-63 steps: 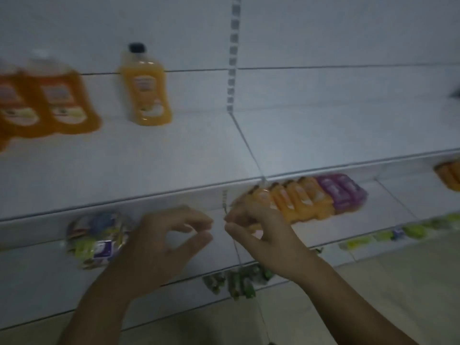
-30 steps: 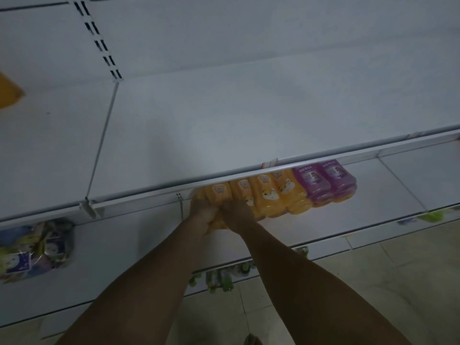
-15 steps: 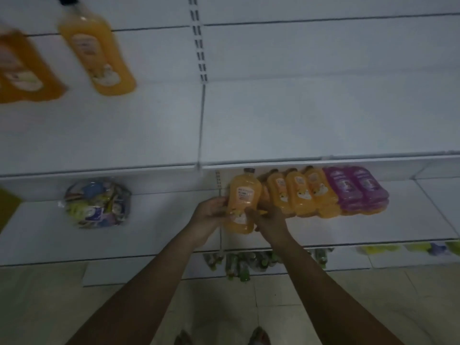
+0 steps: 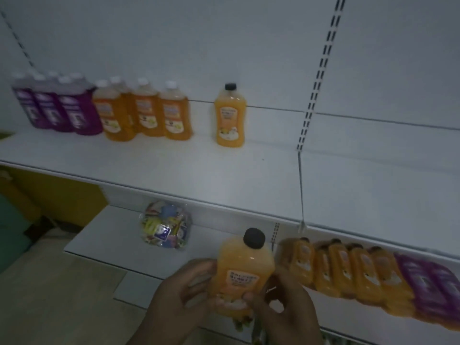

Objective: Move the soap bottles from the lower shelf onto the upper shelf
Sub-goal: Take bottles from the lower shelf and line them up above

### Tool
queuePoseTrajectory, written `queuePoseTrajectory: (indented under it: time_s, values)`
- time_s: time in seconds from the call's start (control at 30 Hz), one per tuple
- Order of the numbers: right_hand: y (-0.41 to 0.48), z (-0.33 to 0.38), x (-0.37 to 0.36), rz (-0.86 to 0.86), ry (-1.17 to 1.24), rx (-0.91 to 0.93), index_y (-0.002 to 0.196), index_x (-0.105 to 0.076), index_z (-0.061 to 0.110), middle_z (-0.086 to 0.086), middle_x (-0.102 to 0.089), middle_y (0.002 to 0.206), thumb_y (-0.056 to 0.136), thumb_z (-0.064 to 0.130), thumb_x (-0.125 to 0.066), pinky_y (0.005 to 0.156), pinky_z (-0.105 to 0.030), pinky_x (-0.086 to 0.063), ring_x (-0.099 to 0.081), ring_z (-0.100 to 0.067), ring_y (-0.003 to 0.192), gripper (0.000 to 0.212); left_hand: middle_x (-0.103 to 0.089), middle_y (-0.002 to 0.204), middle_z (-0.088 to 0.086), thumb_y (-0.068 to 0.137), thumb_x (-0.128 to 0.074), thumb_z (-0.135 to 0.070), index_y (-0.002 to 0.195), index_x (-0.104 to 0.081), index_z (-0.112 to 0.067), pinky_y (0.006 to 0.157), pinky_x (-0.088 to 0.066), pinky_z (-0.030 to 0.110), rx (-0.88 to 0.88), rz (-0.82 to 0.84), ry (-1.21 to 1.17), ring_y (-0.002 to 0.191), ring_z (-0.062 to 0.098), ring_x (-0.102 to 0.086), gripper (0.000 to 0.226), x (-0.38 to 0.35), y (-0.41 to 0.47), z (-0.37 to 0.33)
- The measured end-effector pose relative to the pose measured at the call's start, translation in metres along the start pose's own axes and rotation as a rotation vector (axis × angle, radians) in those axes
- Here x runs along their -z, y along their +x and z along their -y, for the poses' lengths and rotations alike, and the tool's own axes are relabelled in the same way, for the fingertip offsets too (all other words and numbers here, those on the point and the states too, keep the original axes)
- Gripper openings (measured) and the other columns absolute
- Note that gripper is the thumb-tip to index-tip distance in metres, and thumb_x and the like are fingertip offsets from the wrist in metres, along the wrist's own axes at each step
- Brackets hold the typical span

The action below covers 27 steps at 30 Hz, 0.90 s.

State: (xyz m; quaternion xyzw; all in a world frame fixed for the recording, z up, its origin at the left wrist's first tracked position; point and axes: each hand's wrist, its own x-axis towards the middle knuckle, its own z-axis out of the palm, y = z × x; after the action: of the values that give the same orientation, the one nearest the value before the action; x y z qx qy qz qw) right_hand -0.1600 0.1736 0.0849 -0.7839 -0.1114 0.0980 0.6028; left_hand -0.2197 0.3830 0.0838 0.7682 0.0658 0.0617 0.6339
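Observation:
An orange soap bottle (image 4: 242, 267) with a black cap is upright in front of the lower shelf (image 4: 104, 235), held by both hands. My left hand (image 4: 179, 302) grips its left side and my right hand (image 4: 283, 310) grips its base and right side. On the lower shelf to the right lies a row of orange bottles (image 4: 348, 272) and purple bottles (image 4: 433, 290). The upper shelf (image 4: 174, 170) carries a lone orange bottle with a black cap (image 4: 230, 118), several white-capped orange bottles (image 4: 144, 113) and purple bottles (image 4: 57, 108).
A clear bag of colourful small items (image 4: 165, 226) lies on the lower shelf, left of the held bottle. A slotted upright (image 4: 316, 78) divides the back wall. Yellow and teal surfaces (image 4: 37, 195) and the floor show at the left.
My hands reached into the lower shelf, gripped an orange bottle and drew it out. My view has swung left and up, showing more bottles on the upper shelf.

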Motion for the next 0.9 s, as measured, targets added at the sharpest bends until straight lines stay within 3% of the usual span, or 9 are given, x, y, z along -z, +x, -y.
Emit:
queuePoseTrajectory:
  time_s: [0.13,0.23,0.33,0.43,0.57,0.73,0.9]
  values:
    - [0.026,0.071,0.011,-0.032,-0.110,0.208,0.109,-0.064,0.047,0.011,-0.069,0.093,0.079,0.036,-0.084,0.068,-0.024,-0.056,-0.068,-0.010,0.079,0.038,-0.071,0.114,-0.029,0.064,-0.093,-0.019,0.105,-0.071,-0.062,0.091,-0.056,0.017,-0.190,-0.172,0.104,0.108,-0.004,-0.069,0.064,0.014,0.017,-0.064]
    - [0.065,0.117,0.023,-0.064,-0.098,0.352,0.114,-0.068,0.033,0.018,-0.072,0.104,0.086,0.029,-0.079,0.073,-0.019,-0.058,-0.070,-0.001,0.093,0.030,-0.070,0.113,-0.027,0.073,-0.093,-0.029,0.115,-0.069,-0.056,0.086,-0.054,0.014,-0.303,-0.243,0.218,0.105,-0.008,-0.066,0.055,0.023,0.061,-0.103]
    - [0.119,0.147,0.031,-0.128,-0.111,0.434,0.120,-0.067,0.024,0.015,-0.072,0.111,0.090,0.026,-0.077,0.077,-0.018,-0.060,-0.070,0.000,0.098,0.032,-0.070,0.108,-0.028,0.083,-0.085,-0.024,0.120,-0.064,-0.050,0.087,-0.056,0.014,-0.404,-0.185,0.214,0.101,-0.003,-0.067,0.050,0.027,0.120,-0.134]
    - [0.182,0.147,0.036,-0.201,-0.114,0.402,0.121,-0.068,0.019,0.010,-0.072,0.112,0.091,0.024,-0.077,0.082,-0.031,-0.063,-0.073,-0.006,0.093,0.032,-0.071,0.109,-0.023,0.091,-0.077,-0.015,0.122,-0.065,-0.038,0.085,-0.056,0.014,-0.463,-0.114,0.210,0.101,-0.004,-0.065,0.040,0.022,0.181,-0.144]
    - [0.244,0.132,0.035,-0.255,-0.179,0.311,0.117,-0.070,0.015,0.005,-0.071,0.109,0.089,0.020,-0.077,0.088,-0.043,-0.062,-0.071,-0.014,0.097,0.029,-0.070,0.110,-0.014,0.095,-0.069,-0.012,0.116,-0.069,-0.023,0.076,-0.050,0.009,-0.386,-0.118,0.298,0.091,-0.006,-0.063,0.024,0.007,0.242,-0.130]
    - [0.284,0.111,0.033,-0.303,-0.272,0.251,0.120,-0.069,0.013,0.001,-0.071,0.114,0.088,0.021,-0.076,0.091,-0.039,-0.059,-0.066,-0.011,0.099,0.034,-0.070,0.108,0.003,0.095,-0.063,-0.005,0.113,-0.065,-0.010,0.075,-0.050,0.019,-0.308,-0.081,0.361,0.098,0.021,-0.066,0.019,-0.007,0.279,-0.113]
    - [0.308,0.101,0.034,-0.346,-0.291,0.245,0.123,-0.066,0.012,0.000,-0.070,0.116,0.091,0.022,-0.074,0.087,-0.031,-0.055,-0.064,-0.011,0.099,0.034,-0.067,0.124,-0.002,0.100,-0.059,-0.011,0.133,-0.060,-0.021,0.074,-0.043,0.012,-0.311,0.006,0.293,0.105,0.013,-0.060,0.035,-0.017,0.281,-0.118]
